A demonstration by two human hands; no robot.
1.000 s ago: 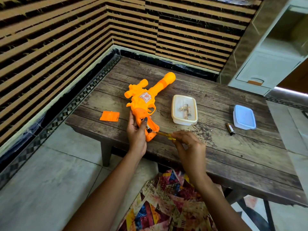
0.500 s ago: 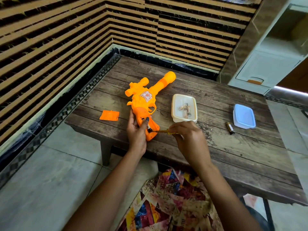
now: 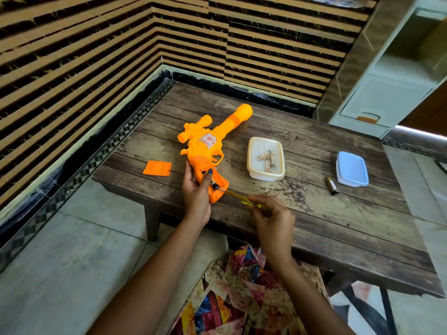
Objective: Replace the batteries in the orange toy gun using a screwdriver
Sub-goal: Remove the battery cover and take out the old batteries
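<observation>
The orange toy gun (image 3: 205, 146) lies flat on the wooden table (image 3: 314, 213), barrel pointing away. My left hand (image 3: 196, 192) grips its handle, thumb over the open battery slot, where a battery (image 3: 214, 184) shows. A yellow screwdriver (image 3: 242, 199) is pinched in my right hand (image 3: 271, 216), with its tip at the lower end of the slot, against the battery. The orange battery cover (image 3: 157, 168) lies on the table left of the gun.
A cream tub (image 3: 265, 157) holding several batteries stands right of the gun. Further right lie a loose battery (image 3: 331, 186) and a blue lid (image 3: 352, 168). Striped walls close the table's left and far sides. Patterned cloth (image 3: 242, 293) covers my lap.
My right hand drew back toward me and to the right with the screwdriver, its tip staying at the battery slot. The left hand kept its grip on the handle.
</observation>
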